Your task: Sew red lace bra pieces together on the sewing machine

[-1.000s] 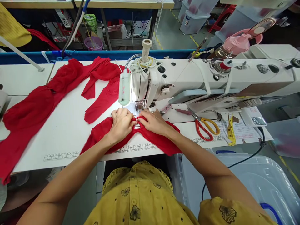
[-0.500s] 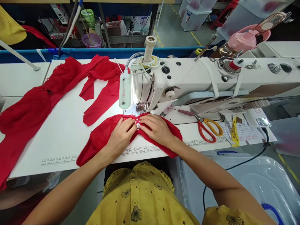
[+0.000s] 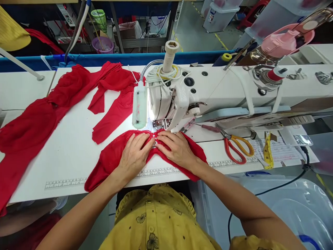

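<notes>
A red bra (image 3: 106, 163) lies spread on the white sewing table, its middle close to the presser foot (image 3: 158, 124) of a sewing machine (image 3: 208, 83). My left hand (image 3: 136, 152) rests on the left cup, fingers stretched out flat. On the other cup lies my right hand (image 3: 178, 147), also flat, its fingertips near the centre. Between both hands shows a small red lattice over white. The contact of the needle with the cloth cannot be made out.
More joined red bra pieces (image 3: 39, 111) stretch across the table's left side. To the right lie scissors (image 3: 234, 146), a dark-red-handled tool (image 3: 210, 128) and a yellow tape measure (image 3: 267, 152) on paper. A clear plastic bin (image 3: 270, 198) stands below. Another person's arm (image 3: 28, 222) shows lower left.
The camera view has shifted slightly, so the machine and scissors appear farther right. Both hands keep nearly the same flat pose on the bra, whose middle stays close to the presser foot.
</notes>
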Tool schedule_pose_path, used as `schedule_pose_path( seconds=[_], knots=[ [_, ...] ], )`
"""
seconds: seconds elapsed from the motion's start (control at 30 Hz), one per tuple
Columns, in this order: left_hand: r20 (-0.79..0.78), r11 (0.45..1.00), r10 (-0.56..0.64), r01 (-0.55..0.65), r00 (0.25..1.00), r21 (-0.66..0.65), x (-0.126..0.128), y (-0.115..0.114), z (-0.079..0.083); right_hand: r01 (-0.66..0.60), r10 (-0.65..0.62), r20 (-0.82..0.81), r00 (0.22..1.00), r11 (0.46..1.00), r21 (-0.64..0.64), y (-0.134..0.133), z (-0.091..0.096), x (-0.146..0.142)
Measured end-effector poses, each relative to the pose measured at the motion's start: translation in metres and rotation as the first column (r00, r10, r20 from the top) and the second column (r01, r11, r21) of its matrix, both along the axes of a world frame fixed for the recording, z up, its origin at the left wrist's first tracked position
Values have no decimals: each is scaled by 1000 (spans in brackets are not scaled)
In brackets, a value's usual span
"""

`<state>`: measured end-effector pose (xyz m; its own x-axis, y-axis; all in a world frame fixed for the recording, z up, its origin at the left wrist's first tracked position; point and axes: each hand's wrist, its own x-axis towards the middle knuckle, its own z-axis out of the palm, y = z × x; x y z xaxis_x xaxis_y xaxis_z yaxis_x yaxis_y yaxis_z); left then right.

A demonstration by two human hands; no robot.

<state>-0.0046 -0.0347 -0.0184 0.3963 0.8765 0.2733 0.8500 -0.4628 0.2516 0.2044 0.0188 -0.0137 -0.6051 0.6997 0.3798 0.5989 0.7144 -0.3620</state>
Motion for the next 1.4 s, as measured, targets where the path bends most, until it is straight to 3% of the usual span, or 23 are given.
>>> schedule_pose_path(
  seconds=[0.2,0.33,0.43,0.6,0.77,0.97,1.4],
  knots=[
    [-22,998,60,-61,998,-4,4,0,4,-16,19,113,993,999,-28,0,7,-1],
    [-24,997,74,-74,997,-29,5,-3,9,-62,68,96,993,996,-64,1,12,3],
    [56,994,99,-96,994,-45,5,-7,18,-101,102,37,994,994,-43,0,18,8],
    [229,989,122,-137,966,50,8,-7,31,-35,35,22,999,999,12,-1,25,10],
    [225,994,67,-84,972,67,15,3,19,-112,110,97,989,994,14,4,17,2],
    [64,993,122,-122,990,-6,15,3,-1,-56,51,126,991,998,40,6,6,2],
    [88,989,145,-145,985,-12,15,3,-1,-73,82,145,986,995,-66,10,3,7]
  ],
)
